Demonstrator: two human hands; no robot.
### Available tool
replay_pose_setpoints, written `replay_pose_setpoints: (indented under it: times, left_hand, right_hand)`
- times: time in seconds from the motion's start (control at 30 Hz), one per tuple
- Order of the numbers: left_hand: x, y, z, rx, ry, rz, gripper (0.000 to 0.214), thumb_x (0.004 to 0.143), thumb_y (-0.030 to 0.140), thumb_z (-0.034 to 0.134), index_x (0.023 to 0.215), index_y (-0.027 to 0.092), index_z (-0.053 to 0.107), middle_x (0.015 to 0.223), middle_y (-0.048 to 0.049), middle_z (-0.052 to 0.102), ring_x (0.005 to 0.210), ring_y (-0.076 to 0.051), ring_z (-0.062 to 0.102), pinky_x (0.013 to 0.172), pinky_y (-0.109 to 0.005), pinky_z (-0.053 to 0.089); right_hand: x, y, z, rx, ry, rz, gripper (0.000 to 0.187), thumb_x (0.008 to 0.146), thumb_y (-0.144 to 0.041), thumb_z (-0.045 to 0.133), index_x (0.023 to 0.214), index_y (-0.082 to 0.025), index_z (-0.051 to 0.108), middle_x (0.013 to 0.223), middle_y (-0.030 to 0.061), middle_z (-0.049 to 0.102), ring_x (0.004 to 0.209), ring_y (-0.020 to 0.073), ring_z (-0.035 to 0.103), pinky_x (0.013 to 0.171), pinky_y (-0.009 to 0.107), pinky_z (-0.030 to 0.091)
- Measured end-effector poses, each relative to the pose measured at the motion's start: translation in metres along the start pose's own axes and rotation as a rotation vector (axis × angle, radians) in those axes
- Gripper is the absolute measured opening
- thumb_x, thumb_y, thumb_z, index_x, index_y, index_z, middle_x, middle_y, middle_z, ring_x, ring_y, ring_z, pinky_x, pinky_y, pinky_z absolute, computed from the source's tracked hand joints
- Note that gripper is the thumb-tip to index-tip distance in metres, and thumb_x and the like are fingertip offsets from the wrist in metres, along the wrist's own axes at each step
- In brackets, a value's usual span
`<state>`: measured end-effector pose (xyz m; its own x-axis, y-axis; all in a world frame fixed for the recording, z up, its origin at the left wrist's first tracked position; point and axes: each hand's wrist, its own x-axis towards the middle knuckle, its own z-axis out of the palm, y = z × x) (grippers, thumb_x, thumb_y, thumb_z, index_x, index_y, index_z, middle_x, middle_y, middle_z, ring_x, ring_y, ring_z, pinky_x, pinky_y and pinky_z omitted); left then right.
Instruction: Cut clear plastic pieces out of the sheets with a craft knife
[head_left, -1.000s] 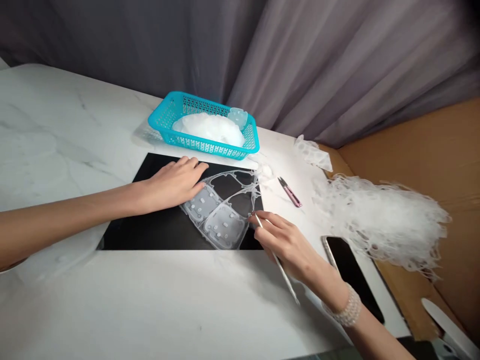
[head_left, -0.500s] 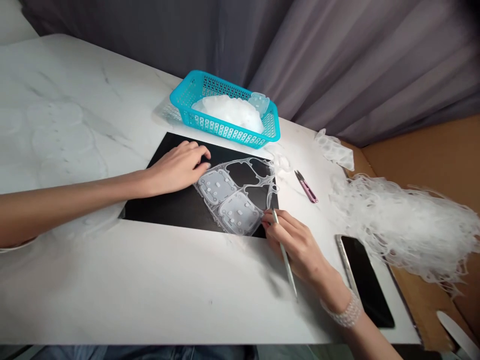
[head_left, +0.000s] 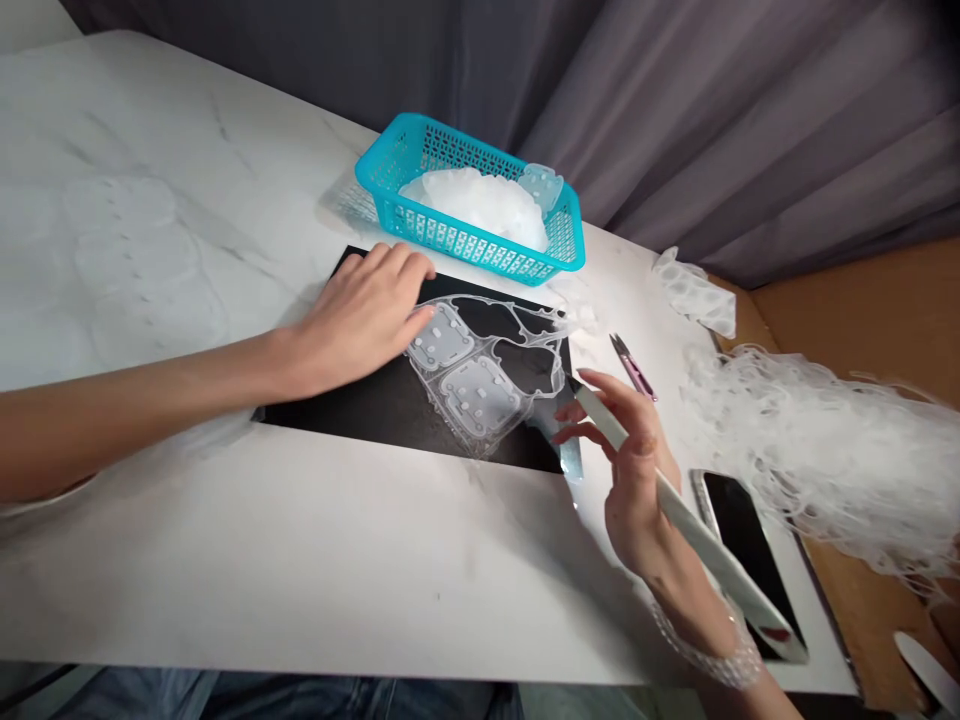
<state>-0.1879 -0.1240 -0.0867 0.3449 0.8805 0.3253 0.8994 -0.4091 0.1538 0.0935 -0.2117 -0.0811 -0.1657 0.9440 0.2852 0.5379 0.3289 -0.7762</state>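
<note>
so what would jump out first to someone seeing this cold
The two hands working over the black mat mid-table: the left hand lies flat on a translucent moulded sheet, and the right hand grips a slim white tool just right of it. Next come the bright teal basket of white pieces behind the mat and the big heap of stringy white offcuts at the right edge.

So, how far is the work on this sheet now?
Done: clear pads heap in the blue basket, stripped webbing lies piled at right. In hand: the left hand presses the sheet on the black mat; the right hand holds a thin white tool. Left: two pads sit in the sheet's web, two cells open.
</note>
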Motion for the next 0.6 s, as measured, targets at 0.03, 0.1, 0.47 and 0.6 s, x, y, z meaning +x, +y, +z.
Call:
replay_pose_setpoints:
  times: [0.03,0.1,0.47,0.6]
  left_hand:
    - [-0.011,0.008,-0.005,0.029,0.014,0.092,0.029,0.097,0.028,0.046,0.118,0.011,0.058,0.120,-0.0147,0.063,0.115,-0.032,0.059,0.096,-0.046,0.048]
    - [-0.036,0.026,-0.012,0.051,0.013,0.346,0.030,0.100,0.027,0.044,0.118,0.010,0.061,0.125,-0.0159,0.064,0.115,-0.031,0.061,0.095,-0.043,0.050]
    - [-0.097,0.054,0.000,0.226,0.035,0.490,0.041,0.099,0.025,0.050,0.129,-0.001,0.059,0.127,-0.0218,0.067,0.120,-0.034,0.064,0.104,-0.044,0.051]
    - [-0.097,0.054,-0.003,0.245,-0.020,0.513,0.044,0.097,0.023,0.053,0.134,-0.001,0.056,0.132,-0.0230,0.064,0.122,-0.035,0.061,0.105,-0.046,0.050]
  right_hand:
    - [0.004,-0.004,0.003,0.019,0.000,0.035,0.051,0.103,-0.057,0.027,0.136,-0.030,0.054,0.105,0.0065,0.066,0.086,0.0217,0.069,0.072,0.039,0.059]
    - [0.011,-0.014,0.010,0.008,-0.038,0.079,0.042,0.102,-0.051,0.040,0.134,-0.029,0.058,0.105,0.0057,0.068,0.083,0.0197,0.070,0.074,0.037,0.059]
    - [0.017,-0.044,0.039,-0.123,-0.277,-0.025,0.018,0.095,-0.020,0.058,0.100,-0.017,0.075,0.093,0.0061,0.079,0.078,0.0187,0.075,0.069,0.027,0.061]
    - [0.018,-0.046,0.043,-0.191,-0.272,-0.117,0.018,0.095,-0.014,0.056,0.102,-0.016,0.072,0.090,0.0061,0.078,0.073,0.0168,0.073,0.069,0.027,0.061]
